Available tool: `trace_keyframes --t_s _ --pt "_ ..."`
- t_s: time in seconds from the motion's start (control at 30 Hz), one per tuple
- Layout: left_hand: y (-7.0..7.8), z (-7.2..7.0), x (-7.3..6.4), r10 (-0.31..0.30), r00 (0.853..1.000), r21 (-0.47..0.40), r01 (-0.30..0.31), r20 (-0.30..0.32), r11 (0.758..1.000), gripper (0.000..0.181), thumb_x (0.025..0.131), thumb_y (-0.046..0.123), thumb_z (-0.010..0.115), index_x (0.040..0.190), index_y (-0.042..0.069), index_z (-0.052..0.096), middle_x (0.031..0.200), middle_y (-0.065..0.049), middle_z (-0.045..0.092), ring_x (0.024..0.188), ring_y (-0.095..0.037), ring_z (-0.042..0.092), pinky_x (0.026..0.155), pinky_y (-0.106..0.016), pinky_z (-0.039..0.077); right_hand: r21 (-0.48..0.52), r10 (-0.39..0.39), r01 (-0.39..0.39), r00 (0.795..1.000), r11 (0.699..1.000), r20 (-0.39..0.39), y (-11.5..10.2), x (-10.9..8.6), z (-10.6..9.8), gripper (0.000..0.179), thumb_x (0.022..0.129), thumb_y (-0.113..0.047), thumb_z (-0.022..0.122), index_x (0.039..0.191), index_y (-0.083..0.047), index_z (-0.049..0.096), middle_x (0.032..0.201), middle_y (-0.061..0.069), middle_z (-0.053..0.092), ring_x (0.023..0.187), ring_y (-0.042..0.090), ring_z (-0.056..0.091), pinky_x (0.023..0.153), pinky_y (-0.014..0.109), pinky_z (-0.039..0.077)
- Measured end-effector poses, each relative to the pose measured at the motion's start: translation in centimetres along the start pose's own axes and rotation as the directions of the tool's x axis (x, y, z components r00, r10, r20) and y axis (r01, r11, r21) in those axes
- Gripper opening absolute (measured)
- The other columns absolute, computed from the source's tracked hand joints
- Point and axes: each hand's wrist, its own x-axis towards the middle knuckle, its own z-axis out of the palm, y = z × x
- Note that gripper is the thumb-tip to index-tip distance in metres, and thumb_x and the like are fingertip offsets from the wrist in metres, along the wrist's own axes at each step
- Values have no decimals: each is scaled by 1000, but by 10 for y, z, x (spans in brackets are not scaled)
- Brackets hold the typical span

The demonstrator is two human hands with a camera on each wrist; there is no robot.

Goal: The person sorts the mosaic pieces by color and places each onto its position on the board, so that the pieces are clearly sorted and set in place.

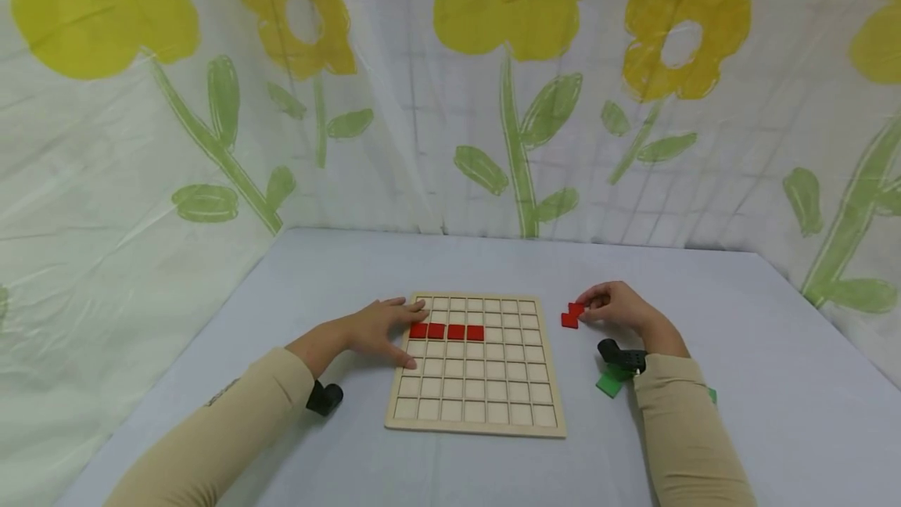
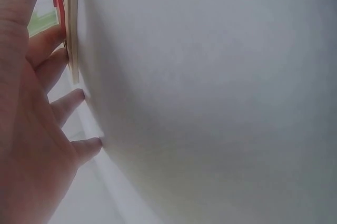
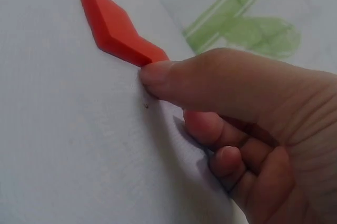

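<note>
A wooden grid board lies on the table, with red square tiles in a row of its cells from the left edge. Over the board's left edge rests my left hand, fingers spread, thumb apart. In the left wrist view its fingertips touch the board's side. Right of the board, my right hand pinches a red tile between thumb and fingers. Another red tile lies against it; in the right wrist view this free red tile shows beyond the thumb.
Green tiles lie under and beside the right wrist, partly hidden by the sleeve. Black wrist cameras sit on both wrists. A flower-printed curtain stands behind the table.
</note>
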Motion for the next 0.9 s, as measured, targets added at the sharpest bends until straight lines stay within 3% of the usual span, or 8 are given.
trace_keyframes --t_s 0.17,0.37,0.67,0.9 --pt "2 -1 -2 0 1000 0 0 -4 1000 86 73 54 71 144 19 38 155 2 22 144 -34 10 113 -61 5 6 -30 30 999 1000 13 1 2 0 33 77 -12 75 102 7 66 72 -1 56 66 9 48 58 20 41" --pt "1 0 -1 -11 1000 -4 11 -1 1000 86 73 54 72 144 20 37 156 3 21 145 -33 9 113 -61 4 -6 -2 1 1000 1000 -26 2 2 4 29 76 -13 76 98 4 68 70 -2 55 67 10 47 58 21 40" --pt "1 2 0 -27 999 24 27 26 999 86 74 57 69 146 25 33 156 7 17 146 -29 7 114 -59 4 -10 81 -81 996 997 -37 -5 -2 3 31 78 -22 74 100 0 68 91 6 67 81 15 53 70 24 45" --pt "1 1 0 -38 999 20 38 26 999 86 73 57 70 145 26 34 156 7 18 146 -29 7 114 -59 4 -4 37 -37 999 999 -26 -11 0 0 30 80 -20 72 99 2 68 82 0 68 75 12 55 67 26 45"
